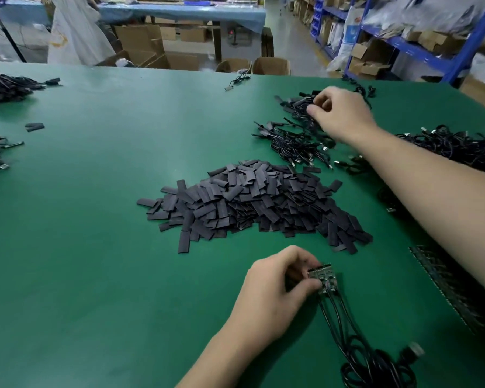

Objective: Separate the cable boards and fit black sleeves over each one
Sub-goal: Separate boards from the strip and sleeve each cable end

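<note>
While left grip [275, 287] pinches cable boards [324, 277], right grip [339, 113] unclear over cables [289, 138], sleeves [249, 200] between.

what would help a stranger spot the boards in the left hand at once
Start at the green table and find the big pile of black sleeves in its middle. Just nearer than that pile, the left hand pinches the boards. Unlike the flat sleeves, they show small components, and several black cables trail from them toward the near right.
</note>
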The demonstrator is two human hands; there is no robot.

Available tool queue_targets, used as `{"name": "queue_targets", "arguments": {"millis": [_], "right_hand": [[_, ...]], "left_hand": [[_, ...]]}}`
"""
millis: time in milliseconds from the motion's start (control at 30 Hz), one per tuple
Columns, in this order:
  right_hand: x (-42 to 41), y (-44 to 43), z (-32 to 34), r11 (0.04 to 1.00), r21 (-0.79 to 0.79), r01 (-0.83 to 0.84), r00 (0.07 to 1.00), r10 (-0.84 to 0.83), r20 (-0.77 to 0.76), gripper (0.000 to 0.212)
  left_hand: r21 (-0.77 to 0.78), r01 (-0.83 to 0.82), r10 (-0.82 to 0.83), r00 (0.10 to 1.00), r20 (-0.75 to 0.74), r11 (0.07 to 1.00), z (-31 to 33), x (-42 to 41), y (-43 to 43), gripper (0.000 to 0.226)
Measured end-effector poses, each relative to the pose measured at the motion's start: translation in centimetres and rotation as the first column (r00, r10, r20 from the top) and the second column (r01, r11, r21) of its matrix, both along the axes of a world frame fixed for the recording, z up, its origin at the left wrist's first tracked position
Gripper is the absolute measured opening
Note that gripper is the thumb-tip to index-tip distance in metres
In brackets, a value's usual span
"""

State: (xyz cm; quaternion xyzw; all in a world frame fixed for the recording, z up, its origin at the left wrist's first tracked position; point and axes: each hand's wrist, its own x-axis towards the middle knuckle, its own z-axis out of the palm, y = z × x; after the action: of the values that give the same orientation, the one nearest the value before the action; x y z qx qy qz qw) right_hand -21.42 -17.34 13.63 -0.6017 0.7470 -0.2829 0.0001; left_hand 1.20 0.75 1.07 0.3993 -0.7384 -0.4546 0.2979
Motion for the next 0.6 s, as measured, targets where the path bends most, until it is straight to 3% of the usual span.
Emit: {"name": "queue_targets", "arguments": {"millis": [133,233,367,500,600], "right_hand": [[1.7,2.9,-0.8,0.993,-0.058,-0.101,0.992,0.105,0.073,0.028],[3.3,10.3,-3.9,0.975,0.023,-0.221,0.958,0.213,0.190,0.026],[4.0,19.7,-7.3,0.936,0.039,-0.349,0.800,0.276,0.533,0.034],[4.4,23.3,-10.4,0.909,0.070,-0.411,0.669,0.249,0.700,0.022],[4.9,23.5,-11.7,0.929,-0.013,-0.369,0.578,0.240,0.780,0.017]], "left_hand": [[0.252,0.016,0.052,0.965,-0.259,0.968,0.2,0.4,-0.6,0.020],[0.345,0.044,0.084,0.935,-0.346,0.938,0.4,0.4,-0.9,0.017],[0.389,0.023,0.154,0.896,-0.417,0.921,0.7,0.6,-0.9,0.011],[0.390,-0.004,0.184,0.886,-0.426,0.921,0.9,0.7,-0.9,0.014],[0.366,0.021,0.137,0.906,-0.400,0.930,1.0,0.7,-0.6,0.020]]}}
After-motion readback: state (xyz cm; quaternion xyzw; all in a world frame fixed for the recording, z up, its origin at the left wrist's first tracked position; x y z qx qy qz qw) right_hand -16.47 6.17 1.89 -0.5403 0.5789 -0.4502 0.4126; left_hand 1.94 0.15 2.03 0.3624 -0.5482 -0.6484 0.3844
